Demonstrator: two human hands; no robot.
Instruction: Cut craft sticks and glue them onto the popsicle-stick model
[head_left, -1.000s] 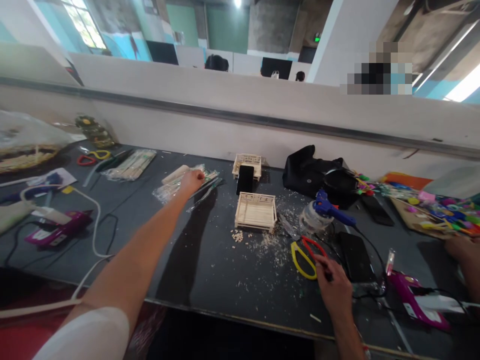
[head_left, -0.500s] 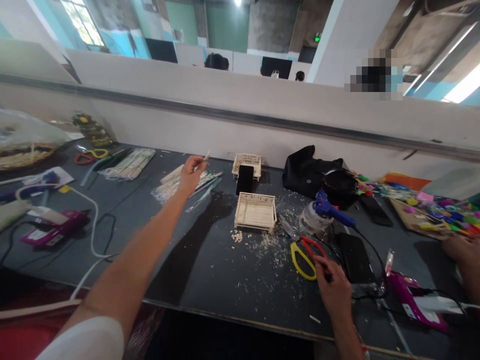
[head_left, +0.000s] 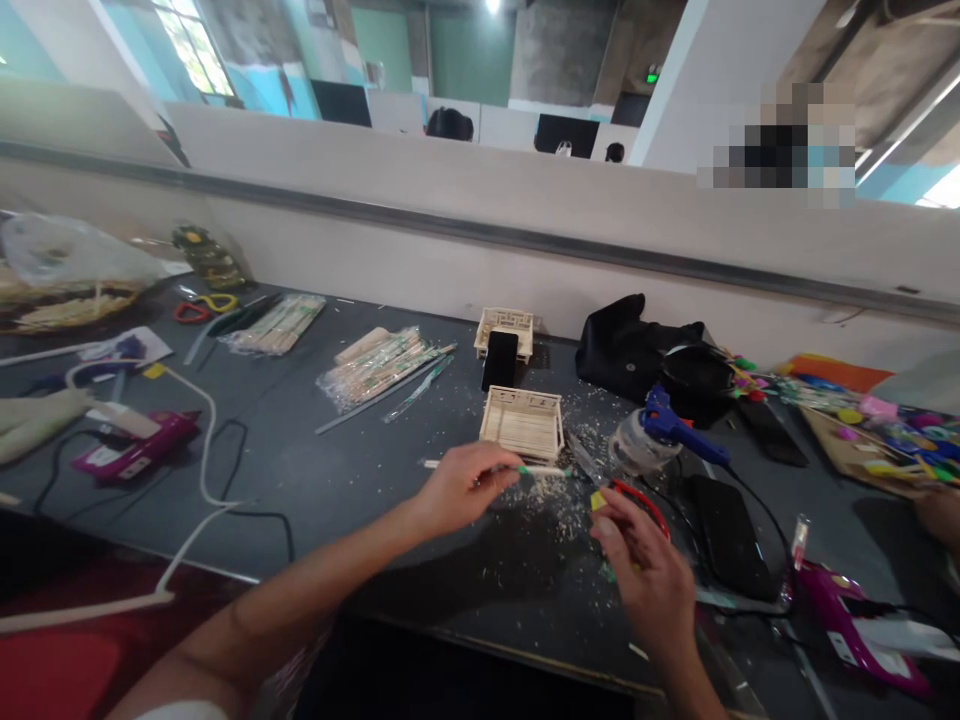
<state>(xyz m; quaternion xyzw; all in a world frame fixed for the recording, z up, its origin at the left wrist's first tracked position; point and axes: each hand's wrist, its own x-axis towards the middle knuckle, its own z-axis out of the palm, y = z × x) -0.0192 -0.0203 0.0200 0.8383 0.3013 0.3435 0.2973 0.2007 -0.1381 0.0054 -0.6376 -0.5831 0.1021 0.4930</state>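
Observation:
My left hand (head_left: pixel 469 485) pinches a thin pale chopstick (head_left: pixel 546 471) with a green mark, which lies roughly level in front of the small stick-built bench (head_left: pixel 521 425). My right hand (head_left: pixel 649 565) is closed on the handles of the scissors (head_left: pixel 643 500), red and yellow, its fingers covering part of them. The blades point up and left, close to the chopstick's right end but apart from it. A second small stick-built piece (head_left: pixel 506 325) stands behind, with a black phone (head_left: pixel 499 362) leaning on it. Pale scraps are scattered around the scissors.
Wrapped chopsticks (head_left: pixel 386 365) lie left of the bench. A blue glue gun (head_left: pixel 679 430) rests on a clear jar (head_left: pixel 637 445) at right, near a black bag (head_left: pixel 645 350) and another phone (head_left: pixel 731 535). Cables trail by a purple power strip (head_left: pixel 139 445). Another person's hand (head_left: pixel 941 515) is at far right.
My left hand has come from the wrapped chopsticks back toward me and right, bringing a chopstick before the bench. My right hand has lifted the scissors slightly by the handles.

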